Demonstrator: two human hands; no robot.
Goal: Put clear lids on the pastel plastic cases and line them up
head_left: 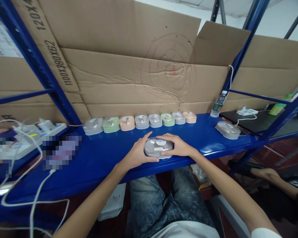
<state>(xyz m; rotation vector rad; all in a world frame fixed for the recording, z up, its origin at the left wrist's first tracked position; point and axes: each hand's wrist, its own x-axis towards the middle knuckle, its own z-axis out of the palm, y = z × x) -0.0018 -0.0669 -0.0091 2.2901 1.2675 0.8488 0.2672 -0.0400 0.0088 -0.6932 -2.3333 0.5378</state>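
A grey oval lidded box (155,148) with a translucent cover, a round sticker and a small pale tab on it sits near the front of the blue table. My left hand (138,150) clasps its left end, thumb along the near side. Around the right end wraps my right hand (177,145), its fingers over the top and its thumb at the front. Behind them stands a row of several similar boxes in grey, green (111,124) and orange (127,123). One more pale box (227,130) lies apart on the right.
A water bottle (218,104) stands at the back right by the blue post. On the left are a power strip (27,140), white cables (38,188) and a pixelated object (62,152). Cardboard (114,72) lines the back. Another person's arm (275,180) shows at far right.
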